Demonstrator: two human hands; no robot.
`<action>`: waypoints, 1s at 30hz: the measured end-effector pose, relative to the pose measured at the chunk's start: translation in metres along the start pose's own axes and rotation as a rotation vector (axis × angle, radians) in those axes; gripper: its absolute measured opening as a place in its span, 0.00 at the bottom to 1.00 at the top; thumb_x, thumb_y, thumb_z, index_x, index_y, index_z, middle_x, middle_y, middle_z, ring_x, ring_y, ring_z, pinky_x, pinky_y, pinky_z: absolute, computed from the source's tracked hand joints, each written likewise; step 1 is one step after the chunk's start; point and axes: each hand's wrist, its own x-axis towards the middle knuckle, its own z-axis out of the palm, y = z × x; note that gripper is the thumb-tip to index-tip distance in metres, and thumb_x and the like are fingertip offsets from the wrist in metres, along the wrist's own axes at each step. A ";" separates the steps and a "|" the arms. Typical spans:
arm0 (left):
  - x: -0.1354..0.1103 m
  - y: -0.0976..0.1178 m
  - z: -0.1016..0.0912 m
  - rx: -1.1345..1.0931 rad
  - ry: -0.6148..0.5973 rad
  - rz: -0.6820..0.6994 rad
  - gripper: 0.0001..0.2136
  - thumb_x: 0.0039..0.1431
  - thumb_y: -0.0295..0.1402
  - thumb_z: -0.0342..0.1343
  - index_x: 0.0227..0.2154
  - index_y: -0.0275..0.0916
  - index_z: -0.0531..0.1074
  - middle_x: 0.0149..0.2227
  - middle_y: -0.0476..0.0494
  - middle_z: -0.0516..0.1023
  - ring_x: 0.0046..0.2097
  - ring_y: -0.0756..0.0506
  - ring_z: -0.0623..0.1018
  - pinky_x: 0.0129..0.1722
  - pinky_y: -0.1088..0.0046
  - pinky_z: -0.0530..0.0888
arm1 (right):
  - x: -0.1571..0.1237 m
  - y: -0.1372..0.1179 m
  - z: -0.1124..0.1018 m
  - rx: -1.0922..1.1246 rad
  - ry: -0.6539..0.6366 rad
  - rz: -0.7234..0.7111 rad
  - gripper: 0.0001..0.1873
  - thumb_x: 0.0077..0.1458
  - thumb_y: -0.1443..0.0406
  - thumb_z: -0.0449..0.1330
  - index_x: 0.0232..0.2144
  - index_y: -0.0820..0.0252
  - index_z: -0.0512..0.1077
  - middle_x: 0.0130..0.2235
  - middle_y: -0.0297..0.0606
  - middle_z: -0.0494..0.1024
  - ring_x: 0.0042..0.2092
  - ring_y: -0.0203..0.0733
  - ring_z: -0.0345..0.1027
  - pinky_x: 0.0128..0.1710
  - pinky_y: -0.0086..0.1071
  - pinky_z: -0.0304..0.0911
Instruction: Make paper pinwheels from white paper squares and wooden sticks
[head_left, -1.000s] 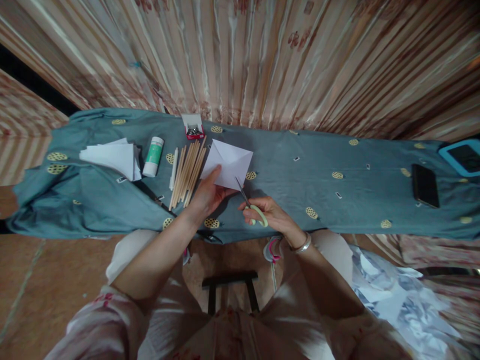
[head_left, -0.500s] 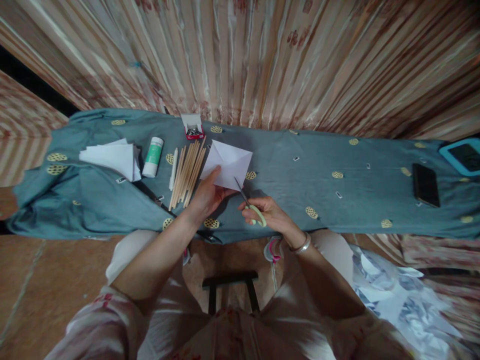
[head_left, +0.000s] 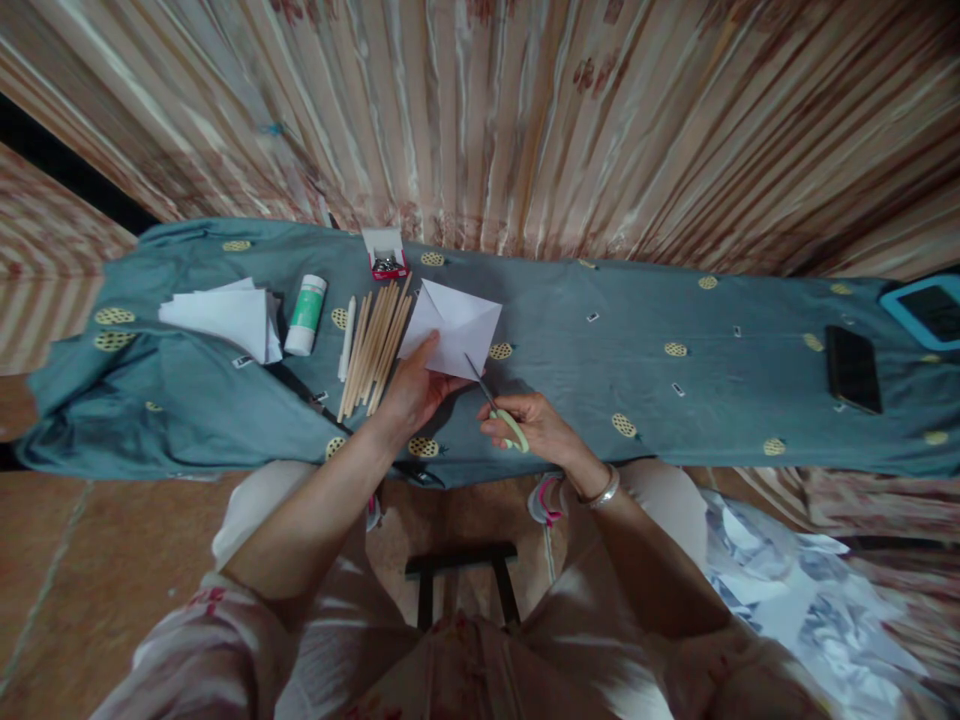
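from where i'm standing: person seated at the cloth-covered table [head_left: 585,370], both hands busy on one square of white paper [head_left: 457,320]. paper is held up just over the cloth, right beside the loose wooden sticks [head_left: 375,345]; can't tell if it touches them. left hand [head_left: 420,385] pinches the near-left part, thumb on top, fingers tucked under. right hand [head_left: 529,425] has its fingers wrapped round the light green handle of the scissors [head_left: 514,426]; grip closed on that, blades pointing up and left. one blade lies over the paper at its near-right corner, tip well in toward the middle; the other blade isn't visible, probably underneath. progress, my read: cutting looks partway. square already shaped, diagonal lines on it; the one from the far-left corner is either a slit or a crease, can't tell. nothing looks cut away from it, all one piece. near-right corner cut seems unfinished. rest looks unused at this moment: white paper stack [head_left: 217,318] at far left, green-and-white tube [head_left: 306,315], white stick [head_left: 347,340], open red box [head_left: 388,265] with small shiny bits inside, too small to identify. phone [head_left: 853,368] and blue-framed device [head_left: 926,312] sit well apart, far right.
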 end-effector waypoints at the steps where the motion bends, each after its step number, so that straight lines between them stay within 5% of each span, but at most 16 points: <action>1: 0.000 0.000 0.000 -0.004 0.004 0.001 0.16 0.68 0.34 0.48 0.55 0.37 0.68 0.43 0.38 0.81 0.47 0.40 0.80 0.46 0.59 0.80 | 0.000 0.000 0.000 0.000 0.002 0.001 0.25 0.33 0.49 0.75 0.26 0.62 0.74 0.18 0.26 0.68 0.20 0.28 0.61 0.19 0.23 0.56; 30: -0.002 -0.007 0.001 0.030 0.005 -0.021 0.13 0.65 0.33 0.52 0.50 0.37 0.71 0.44 0.38 0.80 0.46 0.39 0.81 0.43 0.59 0.82 | 0.004 0.008 -0.004 -0.066 0.011 -0.095 0.22 0.40 0.49 0.73 0.26 0.61 0.75 0.20 0.28 0.70 0.22 0.30 0.62 0.23 0.25 0.58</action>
